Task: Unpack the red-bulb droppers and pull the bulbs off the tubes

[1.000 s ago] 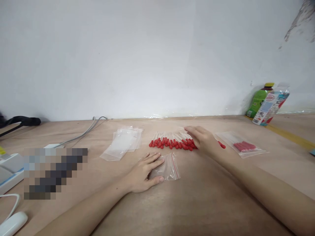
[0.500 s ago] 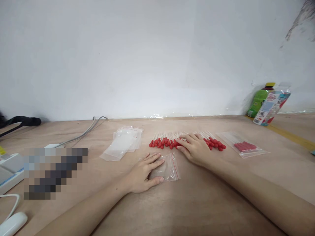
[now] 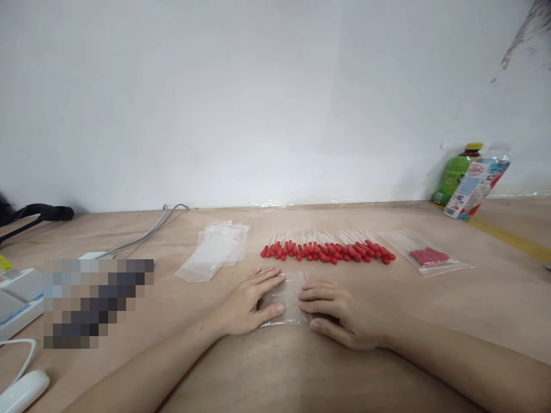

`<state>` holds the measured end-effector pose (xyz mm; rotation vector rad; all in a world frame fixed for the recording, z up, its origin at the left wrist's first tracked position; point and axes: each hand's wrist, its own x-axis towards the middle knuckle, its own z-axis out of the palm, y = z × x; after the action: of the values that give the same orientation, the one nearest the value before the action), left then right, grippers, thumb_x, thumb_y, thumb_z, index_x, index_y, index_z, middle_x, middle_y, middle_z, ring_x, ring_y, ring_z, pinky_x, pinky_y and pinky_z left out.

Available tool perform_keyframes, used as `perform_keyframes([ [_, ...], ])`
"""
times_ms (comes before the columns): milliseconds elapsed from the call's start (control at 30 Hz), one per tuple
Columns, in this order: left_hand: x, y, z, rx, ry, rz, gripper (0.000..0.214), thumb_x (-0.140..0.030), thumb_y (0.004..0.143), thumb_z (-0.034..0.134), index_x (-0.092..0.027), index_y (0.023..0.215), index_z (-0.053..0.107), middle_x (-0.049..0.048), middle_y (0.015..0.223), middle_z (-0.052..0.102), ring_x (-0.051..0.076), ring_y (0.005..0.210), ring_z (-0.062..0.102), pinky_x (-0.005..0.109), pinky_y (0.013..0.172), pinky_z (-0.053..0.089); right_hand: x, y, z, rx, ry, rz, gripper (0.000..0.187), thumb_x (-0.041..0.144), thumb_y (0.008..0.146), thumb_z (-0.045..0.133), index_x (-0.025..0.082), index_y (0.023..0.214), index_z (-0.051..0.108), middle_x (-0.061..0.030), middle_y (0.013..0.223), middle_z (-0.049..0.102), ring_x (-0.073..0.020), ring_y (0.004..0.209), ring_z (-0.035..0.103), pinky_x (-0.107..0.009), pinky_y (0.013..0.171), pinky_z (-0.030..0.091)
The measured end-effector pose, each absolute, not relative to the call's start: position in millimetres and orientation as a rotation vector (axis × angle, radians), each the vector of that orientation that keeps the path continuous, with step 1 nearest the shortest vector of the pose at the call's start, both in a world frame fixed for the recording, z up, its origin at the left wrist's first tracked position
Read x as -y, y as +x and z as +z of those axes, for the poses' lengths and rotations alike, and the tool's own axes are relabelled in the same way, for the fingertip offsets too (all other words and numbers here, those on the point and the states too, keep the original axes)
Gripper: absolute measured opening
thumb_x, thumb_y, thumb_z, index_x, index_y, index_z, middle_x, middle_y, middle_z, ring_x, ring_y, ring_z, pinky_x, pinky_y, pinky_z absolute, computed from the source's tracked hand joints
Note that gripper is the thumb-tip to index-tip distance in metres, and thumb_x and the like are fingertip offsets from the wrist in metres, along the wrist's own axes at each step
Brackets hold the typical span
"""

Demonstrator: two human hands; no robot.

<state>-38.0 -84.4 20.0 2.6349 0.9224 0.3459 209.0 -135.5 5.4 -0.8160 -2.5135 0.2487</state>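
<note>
A clear zip bag [image 3: 289, 298] with a red line along its right edge lies flat on the table between my hands. My left hand [image 3: 252, 301] rests on its left part, fingers stretched out and thumb apart. On its right edge lies my right hand [image 3: 340, 312], fingers extended, thumb near the bag's lower corner. Just beyond is a row of red-tipped white sticks [image 3: 327, 251], their red ends toward me. A filled zip bag [image 3: 428, 255] with several red-tipped sticks inside lies to the right of the row.
Several flat zip bags [image 3: 217, 246] are piled at the left of the sticks. A blurred dark object [image 3: 101, 301], a power strip [image 3: 21, 301] and a white mouse-like device [image 3: 26, 390] lie far left. Two bottles [image 3: 473, 180] stand at the back right by the wall.
My right hand has moved from the red-tipped sticks down onto the bag's right edge. The bag now lies flatter. My left hand has stayed nearly in place.
</note>
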Motion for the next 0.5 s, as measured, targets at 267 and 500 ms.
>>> perform_keyframes([
  [267,76,-40,8,-1.052,2.327,0.584,0.039,-0.040,0.086,0.042,-0.023,0.120,0.051,0.0030,0.127,0.050,0.020,0.117,0.046,0.036,0.101,0.034,144,231,8,2.390,-0.827,0.017,0.022,0.023,0.083,0.047,0.020,0.099,0.063,-0.0061,0.095,0.064,-0.0151,0.087,0.057,-0.030,0.079,0.044],
  [500,74,-37,11,-1.393,2.464,0.761,0.023,-0.031,0.085,0.044,-0.023,0.093,0.063,0.0033,0.098,0.061,0.021,0.097,0.053,0.041,0.088,0.037,94,347,30,1.630,-1.791,-0.477,0.018,0.036,0.073,0.056,0.020,0.075,0.066,-0.0068,0.082,0.063,-0.0173,0.072,0.055,-0.030,0.066,0.038],
])
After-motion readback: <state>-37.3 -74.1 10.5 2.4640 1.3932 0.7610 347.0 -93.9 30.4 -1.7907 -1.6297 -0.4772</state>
